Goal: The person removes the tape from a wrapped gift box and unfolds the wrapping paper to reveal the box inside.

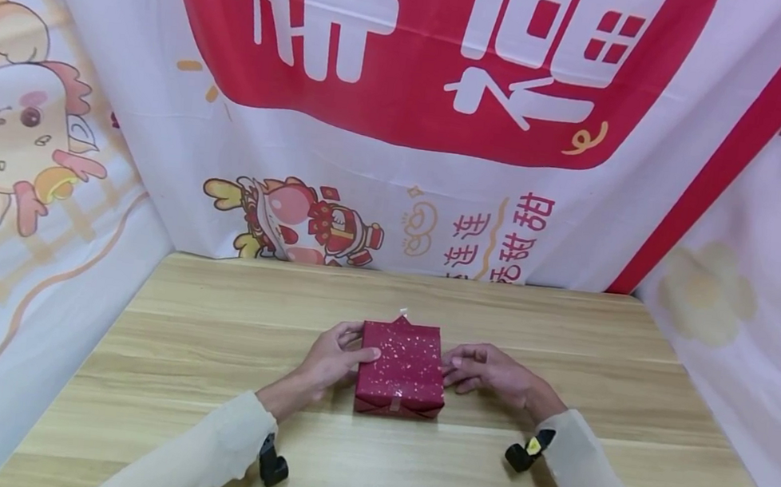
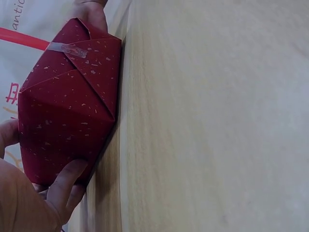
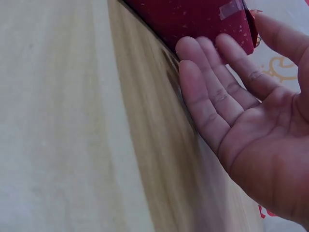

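A gift box wrapped in dark red paper with pale gold flecks (image 1: 401,365) sits on the table in front of me. Clear tape (image 2: 68,49) crosses the folded paper on its near end. At its far end, a pointed paper flap (image 1: 402,321) sticks out with a bit of tape at the tip. My left hand (image 1: 334,358) grips the box's left side, thumb on top and fingers against the side. On the right, my right hand (image 3: 246,111) has its fingers loosely extended, fingertips right at the box's side; the thumb stands apart from them.
The box rests on a light wood-grain table (image 1: 247,291). Printed white cloths hang behind it (image 1: 428,167) and along both sides. Each wrist wears a small black camera, one on the left (image 1: 273,463) and one on the right (image 1: 526,452).
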`<state>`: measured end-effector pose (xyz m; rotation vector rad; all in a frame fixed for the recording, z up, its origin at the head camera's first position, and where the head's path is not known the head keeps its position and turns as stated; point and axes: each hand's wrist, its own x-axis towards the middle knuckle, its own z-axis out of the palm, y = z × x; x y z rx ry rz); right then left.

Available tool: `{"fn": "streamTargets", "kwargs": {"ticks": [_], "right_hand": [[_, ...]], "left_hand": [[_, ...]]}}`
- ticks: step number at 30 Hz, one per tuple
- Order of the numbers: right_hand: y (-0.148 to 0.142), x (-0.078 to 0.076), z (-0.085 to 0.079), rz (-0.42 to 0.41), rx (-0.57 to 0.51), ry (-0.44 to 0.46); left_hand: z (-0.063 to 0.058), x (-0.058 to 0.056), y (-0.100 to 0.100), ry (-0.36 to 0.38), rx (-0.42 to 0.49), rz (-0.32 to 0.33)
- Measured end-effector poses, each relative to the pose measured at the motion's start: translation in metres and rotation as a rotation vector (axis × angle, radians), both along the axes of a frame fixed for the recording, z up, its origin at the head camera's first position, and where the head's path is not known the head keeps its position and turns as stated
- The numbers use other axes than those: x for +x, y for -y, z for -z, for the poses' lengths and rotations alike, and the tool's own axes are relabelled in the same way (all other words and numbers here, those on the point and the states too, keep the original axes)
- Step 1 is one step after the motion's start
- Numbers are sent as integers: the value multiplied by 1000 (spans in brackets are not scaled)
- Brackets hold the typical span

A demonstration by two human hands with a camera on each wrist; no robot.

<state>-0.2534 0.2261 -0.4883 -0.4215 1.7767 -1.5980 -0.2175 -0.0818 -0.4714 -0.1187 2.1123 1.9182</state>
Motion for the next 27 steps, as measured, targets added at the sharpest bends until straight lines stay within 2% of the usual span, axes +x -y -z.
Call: {"fn": "streamTargets", "kwargs": {"ticks": [7,14,18,23,27], "right_hand": [[5,8,-1,10,-26,5],[23,21,-11,68,118,-98],[30,23,-13,98,150,-123],[29,21,-15,134,128,-87],[27,19,-15,114,97,-100]], "left_hand": [[-1,1,-2,15,16,-18],[-3,7,-7,5,-52,-104],[-3,8,-9,8,-69,-130],[-5,8,-6,38,-41,-115],[-7,6,1,60,-30,-70]]}}
